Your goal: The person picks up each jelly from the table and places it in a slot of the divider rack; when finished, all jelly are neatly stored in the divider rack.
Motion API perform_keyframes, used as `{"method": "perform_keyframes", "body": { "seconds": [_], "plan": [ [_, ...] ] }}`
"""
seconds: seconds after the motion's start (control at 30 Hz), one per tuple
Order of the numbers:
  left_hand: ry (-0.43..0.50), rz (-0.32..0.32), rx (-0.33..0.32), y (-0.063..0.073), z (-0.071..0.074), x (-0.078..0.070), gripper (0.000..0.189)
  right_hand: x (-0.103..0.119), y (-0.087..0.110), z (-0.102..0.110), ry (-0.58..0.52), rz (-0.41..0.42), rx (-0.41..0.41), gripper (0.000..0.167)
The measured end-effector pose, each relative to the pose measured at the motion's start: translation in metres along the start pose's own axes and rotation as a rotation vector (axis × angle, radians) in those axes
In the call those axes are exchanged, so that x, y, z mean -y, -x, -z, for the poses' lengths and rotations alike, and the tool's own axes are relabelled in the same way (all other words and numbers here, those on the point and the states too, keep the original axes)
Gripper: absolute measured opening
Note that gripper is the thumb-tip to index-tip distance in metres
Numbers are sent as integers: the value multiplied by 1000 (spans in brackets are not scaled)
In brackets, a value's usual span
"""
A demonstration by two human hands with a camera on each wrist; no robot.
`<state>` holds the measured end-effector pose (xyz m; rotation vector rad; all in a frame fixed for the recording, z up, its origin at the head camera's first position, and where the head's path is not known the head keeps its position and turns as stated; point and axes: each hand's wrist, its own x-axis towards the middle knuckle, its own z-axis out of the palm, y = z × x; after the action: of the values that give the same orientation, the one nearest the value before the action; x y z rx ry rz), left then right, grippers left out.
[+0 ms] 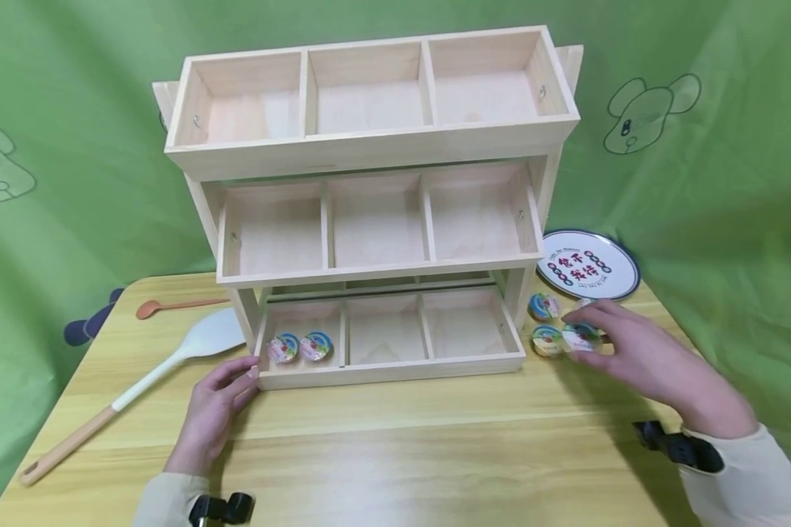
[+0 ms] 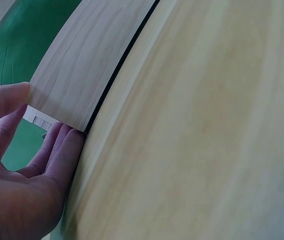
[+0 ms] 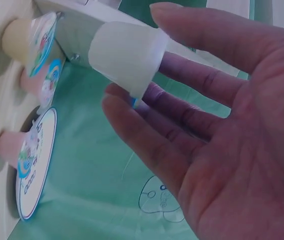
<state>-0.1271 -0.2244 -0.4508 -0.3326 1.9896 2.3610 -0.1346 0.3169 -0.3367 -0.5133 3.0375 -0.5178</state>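
Pinching one cup (image 3: 126, 52) in the right hand (image 1: 659, 359), touching the tray (image 1: 395, 375) with the left hand (image 1: 214, 410), with two cups (image 1: 316, 346) in, three cups (image 1: 543, 307) left on the table (image 1: 402, 454).

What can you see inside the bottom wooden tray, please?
One lidded cup and a second cup sit in the tray, in its left compartment; nothing shows in the middle compartment or right compartment. The floor beneath the cups is hidden.

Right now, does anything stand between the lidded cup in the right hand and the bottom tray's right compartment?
Yes: in the head view, another lidded cup just left of the held cup, then the tray's right end wall.
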Motion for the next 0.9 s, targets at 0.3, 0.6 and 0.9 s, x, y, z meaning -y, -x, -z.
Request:
{"method": "perform_keyframes", "body": {
  "seconds": [0.3,0.6,0.9],
  "plan": [
    [5,12,-1,-1,1,1,23,19,-7,-3,-5,36,27,43],
    [22,8,2,-1,0,0,21,39,-19,-9,0,147,15,42],
    [11,12,5,-1,1,1,20,51,-38,-25,-27,210,15,45]
  ]
}}
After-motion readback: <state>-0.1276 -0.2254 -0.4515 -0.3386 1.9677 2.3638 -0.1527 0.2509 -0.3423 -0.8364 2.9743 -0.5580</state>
